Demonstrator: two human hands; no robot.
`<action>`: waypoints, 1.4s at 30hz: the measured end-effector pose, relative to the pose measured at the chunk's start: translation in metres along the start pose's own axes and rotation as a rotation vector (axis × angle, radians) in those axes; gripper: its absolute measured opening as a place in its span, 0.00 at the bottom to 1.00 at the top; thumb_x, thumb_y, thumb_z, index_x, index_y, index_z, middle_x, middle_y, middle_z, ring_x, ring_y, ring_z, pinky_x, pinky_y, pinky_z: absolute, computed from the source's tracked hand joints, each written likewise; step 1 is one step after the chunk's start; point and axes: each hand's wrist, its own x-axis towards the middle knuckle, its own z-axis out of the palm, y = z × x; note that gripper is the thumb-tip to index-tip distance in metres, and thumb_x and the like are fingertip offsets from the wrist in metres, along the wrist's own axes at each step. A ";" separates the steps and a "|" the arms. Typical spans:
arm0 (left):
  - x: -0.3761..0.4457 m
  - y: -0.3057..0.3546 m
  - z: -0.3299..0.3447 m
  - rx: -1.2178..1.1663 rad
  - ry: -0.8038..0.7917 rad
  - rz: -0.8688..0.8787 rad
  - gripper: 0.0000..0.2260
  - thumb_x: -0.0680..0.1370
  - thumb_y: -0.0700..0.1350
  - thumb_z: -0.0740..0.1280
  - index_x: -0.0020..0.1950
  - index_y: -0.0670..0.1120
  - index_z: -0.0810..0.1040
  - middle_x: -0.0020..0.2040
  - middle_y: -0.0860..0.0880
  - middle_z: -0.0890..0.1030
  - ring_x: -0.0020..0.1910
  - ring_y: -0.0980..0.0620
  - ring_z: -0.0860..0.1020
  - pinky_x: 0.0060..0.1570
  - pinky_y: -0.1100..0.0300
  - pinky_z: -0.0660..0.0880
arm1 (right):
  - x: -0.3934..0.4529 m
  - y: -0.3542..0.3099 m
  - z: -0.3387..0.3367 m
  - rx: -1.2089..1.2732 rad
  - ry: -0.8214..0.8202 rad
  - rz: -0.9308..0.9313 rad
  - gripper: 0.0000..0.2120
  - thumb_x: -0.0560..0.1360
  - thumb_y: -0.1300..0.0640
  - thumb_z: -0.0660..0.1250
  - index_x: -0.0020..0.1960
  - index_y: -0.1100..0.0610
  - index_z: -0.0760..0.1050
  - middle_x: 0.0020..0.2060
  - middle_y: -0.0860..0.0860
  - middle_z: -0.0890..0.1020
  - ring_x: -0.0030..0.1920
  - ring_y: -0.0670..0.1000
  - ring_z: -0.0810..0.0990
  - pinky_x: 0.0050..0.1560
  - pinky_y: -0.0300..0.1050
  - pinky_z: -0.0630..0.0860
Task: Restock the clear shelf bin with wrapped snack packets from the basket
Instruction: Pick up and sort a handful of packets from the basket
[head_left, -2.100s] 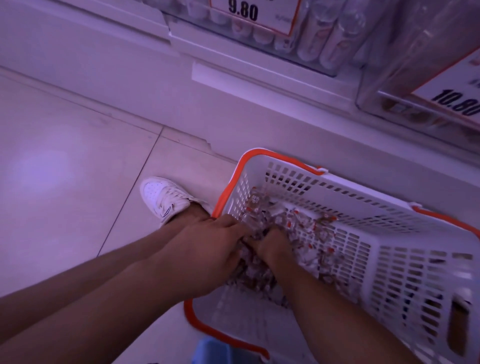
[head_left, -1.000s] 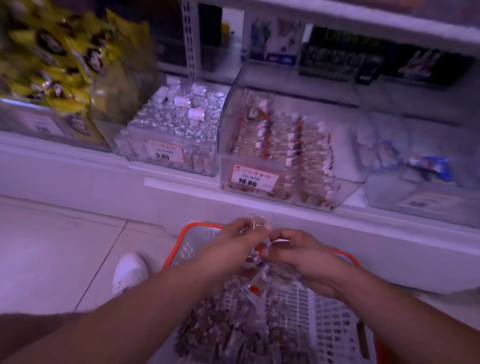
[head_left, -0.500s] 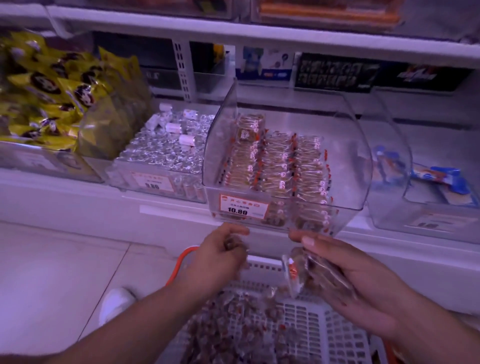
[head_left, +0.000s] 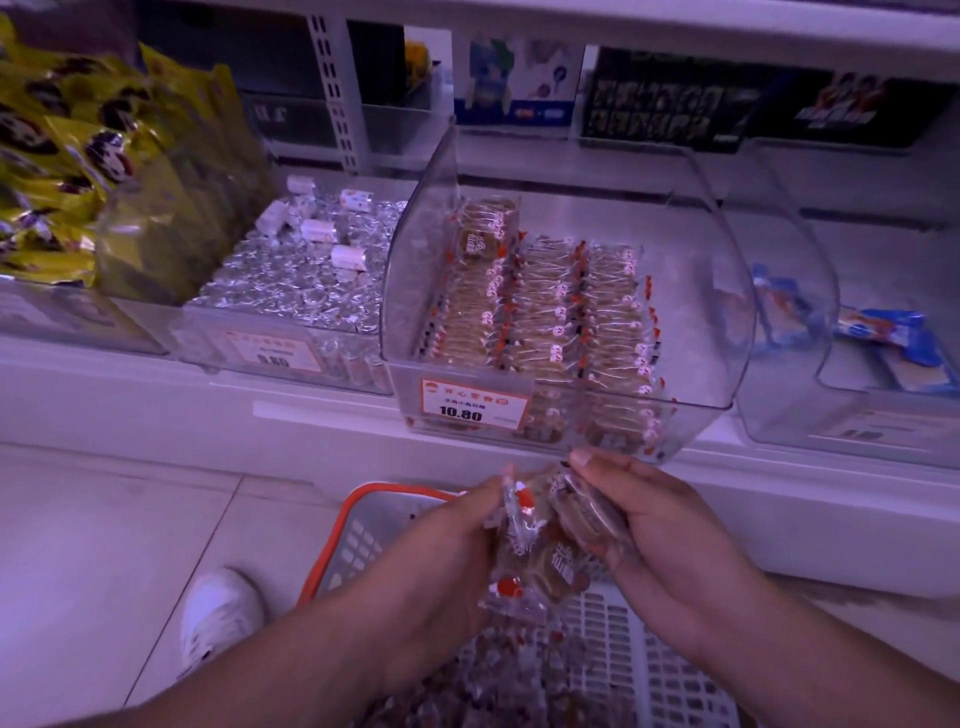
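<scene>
Both hands had closed together since the earlier frame, the left hand (head_left: 447, 540) and right hand (head_left: 670, 525) curling their fingers (head_left: 597, 462) round a bunch of snack packets (head_left: 545, 551) above the basket (head_left: 363, 499). Squaring the packets edge-on would likely help them join the standing rows in the clear bin (head_left: 691, 415).

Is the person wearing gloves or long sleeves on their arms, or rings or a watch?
No gloves: the left hand and right hand are both bare. No sleeves show either; both forearms are uncovered right to the bottom edge of the picture. I see no rings, watch or bracelet. The fingernails look short and plain. The only clothing in view is a white sneaker on the floor.
</scene>
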 end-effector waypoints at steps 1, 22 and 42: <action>0.000 0.000 0.000 -0.014 -0.002 -0.025 0.23 0.81 0.60 0.55 0.67 0.50 0.79 0.65 0.43 0.80 0.67 0.38 0.75 0.69 0.37 0.69 | -0.001 0.001 0.002 0.002 0.019 -0.015 0.09 0.71 0.63 0.71 0.50 0.65 0.80 0.46 0.62 0.83 0.47 0.56 0.80 0.52 0.51 0.77; -0.004 0.001 -0.004 -0.088 0.229 0.129 0.28 0.61 0.42 0.80 0.60 0.54 0.82 0.49 0.45 0.84 0.41 0.49 0.84 0.37 0.53 0.79 | -0.004 0.000 0.009 -0.587 -0.033 -0.576 0.06 0.71 0.60 0.76 0.45 0.53 0.81 0.37 0.53 0.84 0.40 0.49 0.83 0.41 0.35 0.77; -0.005 0.001 0.003 -0.192 0.116 0.119 0.16 0.71 0.41 0.74 0.58 0.43 0.82 0.48 0.39 0.83 0.35 0.44 0.81 0.35 0.52 0.78 | -0.002 0.001 0.009 -0.595 -0.081 -0.736 0.07 0.74 0.62 0.73 0.43 0.50 0.81 0.37 0.47 0.85 0.38 0.43 0.82 0.40 0.34 0.76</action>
